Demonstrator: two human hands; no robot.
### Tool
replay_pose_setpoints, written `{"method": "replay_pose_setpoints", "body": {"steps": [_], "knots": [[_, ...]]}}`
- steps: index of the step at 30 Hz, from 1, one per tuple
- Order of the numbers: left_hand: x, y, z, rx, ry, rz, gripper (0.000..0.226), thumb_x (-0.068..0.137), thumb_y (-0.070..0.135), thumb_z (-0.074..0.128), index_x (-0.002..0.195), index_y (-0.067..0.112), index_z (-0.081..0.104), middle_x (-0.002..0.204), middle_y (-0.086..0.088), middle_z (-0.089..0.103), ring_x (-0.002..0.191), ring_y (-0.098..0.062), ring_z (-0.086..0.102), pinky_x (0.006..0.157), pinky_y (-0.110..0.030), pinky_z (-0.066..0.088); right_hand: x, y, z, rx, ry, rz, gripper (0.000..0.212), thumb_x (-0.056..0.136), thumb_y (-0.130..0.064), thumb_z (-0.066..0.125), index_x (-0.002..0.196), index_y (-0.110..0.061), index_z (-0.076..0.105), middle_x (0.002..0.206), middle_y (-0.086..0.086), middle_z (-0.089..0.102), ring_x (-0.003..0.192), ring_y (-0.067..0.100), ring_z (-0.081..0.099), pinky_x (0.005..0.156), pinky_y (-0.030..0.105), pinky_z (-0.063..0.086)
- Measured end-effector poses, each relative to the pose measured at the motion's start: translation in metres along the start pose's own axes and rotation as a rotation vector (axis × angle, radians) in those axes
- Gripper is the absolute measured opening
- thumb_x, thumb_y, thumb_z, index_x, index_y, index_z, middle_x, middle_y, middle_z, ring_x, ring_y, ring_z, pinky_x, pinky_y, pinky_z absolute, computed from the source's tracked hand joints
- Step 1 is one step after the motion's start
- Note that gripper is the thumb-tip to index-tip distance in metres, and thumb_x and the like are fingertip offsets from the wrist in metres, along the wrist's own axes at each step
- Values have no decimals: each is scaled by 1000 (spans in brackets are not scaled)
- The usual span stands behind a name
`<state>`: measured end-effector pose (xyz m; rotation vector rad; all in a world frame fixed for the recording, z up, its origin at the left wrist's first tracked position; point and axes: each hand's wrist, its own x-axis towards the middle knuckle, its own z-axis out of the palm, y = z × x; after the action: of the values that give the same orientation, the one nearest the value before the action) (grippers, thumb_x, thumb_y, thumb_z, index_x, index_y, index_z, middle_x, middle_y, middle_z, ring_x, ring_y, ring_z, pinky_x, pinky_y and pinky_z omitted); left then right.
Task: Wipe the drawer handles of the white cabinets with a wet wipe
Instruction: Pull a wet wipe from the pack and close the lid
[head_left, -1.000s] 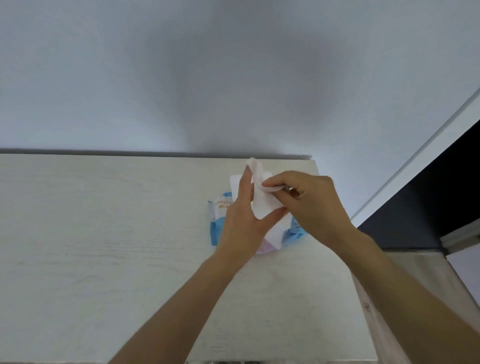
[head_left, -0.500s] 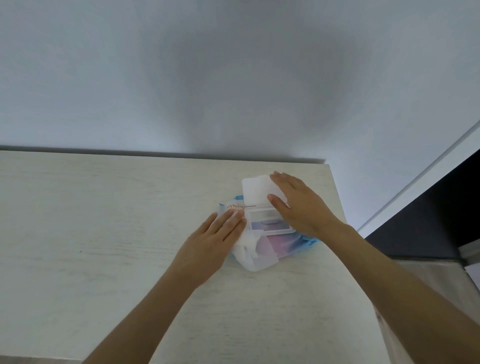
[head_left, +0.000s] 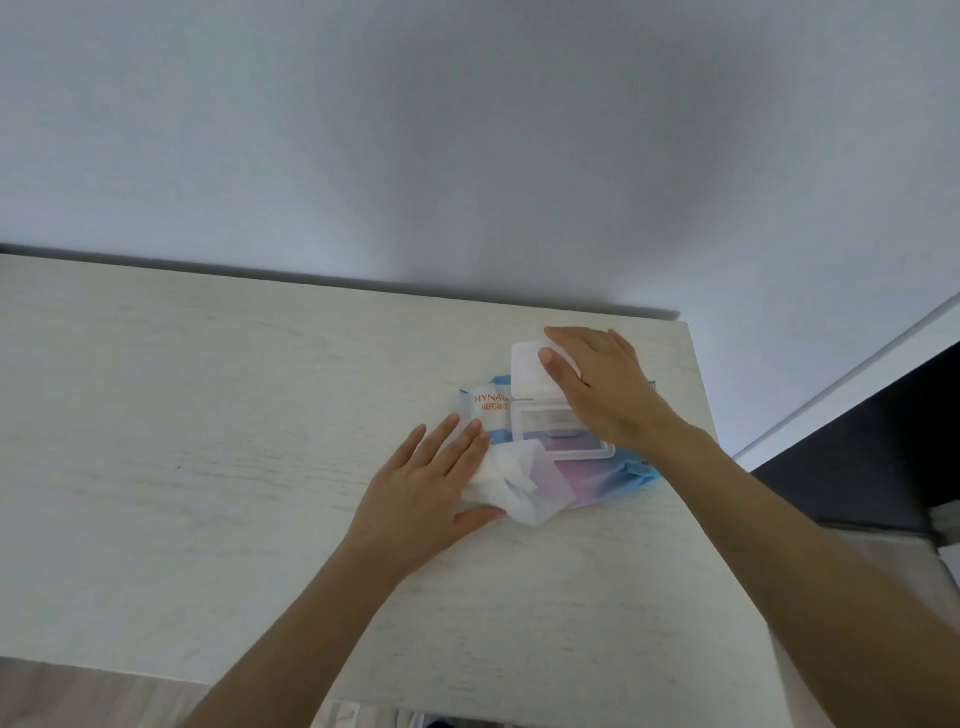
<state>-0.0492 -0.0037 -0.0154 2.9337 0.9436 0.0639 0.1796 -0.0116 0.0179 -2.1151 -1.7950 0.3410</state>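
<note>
left hand (head_left: 421, 493) is lying flat, palm down, fingers straight and a bit spread, pressing on the wet wipe (head_left: 506, 480); thumb is sticking out along the wipe's near edge. it's holding nothing in a curl, just resting on top. the wipe is white and crumpled, sitting partly on the table (head_left: 208, 467) and partly over the near-left corner of the wipes pack (head_left: 608, 478), w/ one thin see-through flap spreading toward the pack's middle.

right hand (head_left: 608, 395) is reaching over the pack from the right. its fingers are lying nearly straight across the far edge of the flip lid (head_left: 530, 371), and the thumb tip is touching the lid's face. can't tell if it's pinching the lid or only pushing on it. the lid is standing up and open, hinged at the far side of the clear plastic opening frame (head_left: 545, 423), which is showing betw. the two hands.

the pack is blue, white and pink w/ orange lettering at its left end, lying flat near the table's far right corner. the table is pale wood grain, its back edge running along a plain grey-white wall (head_left: 467, 130). at right, past the table edge, a white trim strip (head_left: 841, 379) is bordering a dark area (head_left: 857, 441). wood-look floor (head_left: 78, 696) is showing at bottom left.
</note>
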Motion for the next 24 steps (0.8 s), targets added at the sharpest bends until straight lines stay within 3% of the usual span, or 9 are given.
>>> {"method": "replay_pose_setpoints", "body": {"steps": [3, 5, 7, 10, 13, 15, 17, 19, 24], "knots": [[-1, 2, 0, -39, -6, -44, 81, 84, 65, 26, 133, 6, 55, 139, -8, 51, 128, -27, 49, 103, -47, 39, -27, -3, -7, 31, 32, -49, 57, 96, -50, 18, 140, -19, 38, 145, -1, 40, 136, 15, 30, 115, 33, 5], [-3, 2, 5, -59, -61, -79, 98, 77, 78, 8, 150, 13, 17, 156, -2, 15, 145, -20, 17, 117, -41, 12, -47, -3, -9, 21, 33, -81, 60, 96, -52, 15, 137, -18, 42, 141, -1, 45, 133, 13, 35, 114, 30, 7], [-5, 0, 13, -31, -67, -85, 100, 66, 85, -10, 143, 23, -19, 153, 7, -17, 145, -12, -13, 116, -32, -10, -67, -2, -5, -35, -6, -121, 62, 97, -53, 14, 134, -18, 48, 139, -2, 50, 131, 12, 39, 113, 25, 9], [-7, 1, 15, -44, -78, -71, 89, 68, 84, -7, 135, 32, -32, 149, 9, -26, 141, -10, -21, 115, -30, -13, -92, 3, 10, -126, -154, -163, 64, 95, -54, 13, 140, -18, 41, 148, -5, 36, 139, 5, 24, 110, 18, 6], [-8, 1, 10, -47, -47, -29, 85, 79, 78, 8, 146, 31, -12, 155, 5, -13, 146, -16, -4, 118, -35, 2, -102, 9, 25, -173, -248, -143, 77, 83, -62, 2, 148, -24, 14, 153, -13, 6, 135, -6, -10, 109, 15, -5], [-8, 3, 3, -38, 65, 37, 72, 88, 59, 30, 146, 17, 34, 154, -7, 28, 139, -26, 34, 110, -44, 33, -103, 10, 30, -190, -258, -133, 78, 81, -64, 1, 149, -24, 5, 152, -15, -4, 133, -6, -18, 110, 18, -7], [-8, 2, 3, -10, 167, 114, 57, 88, 41, 38, 129, 8, 60, 137, -14, 53, 123, -31, 54, 93, -49, 50, -104, 10, 32, -202, -253, -136, 79, 81, -65, 0, 149, -24, 3, 150, -16, -9, 133, -6, -21, 109, 17, -12], [-8, -1, 4, 18, 192, 140, 55, 88, 38, 39, 124, 5, 63, 133, -14, 57, 119, -32, 57, 90, -49, 53, -104, 11, 33, -202, -254, -134, 72, 87, -62, 7, 149, -25, 3, 150, -17, -9, 131, -8, -23, 107, 14, -15], [-4, 2, 4, 50, 219, 174, 61, 88, 46, 39, 122, 2, 64, 132, -16, 57, 119, -30, 58, 90, -47, 53, -102, 9, 29, -160, -286, -107, 62, 96, -53, 24, 149, -26, 6, 155, -14, 0, 133, -7, -14, 114, 22, -2]]}}
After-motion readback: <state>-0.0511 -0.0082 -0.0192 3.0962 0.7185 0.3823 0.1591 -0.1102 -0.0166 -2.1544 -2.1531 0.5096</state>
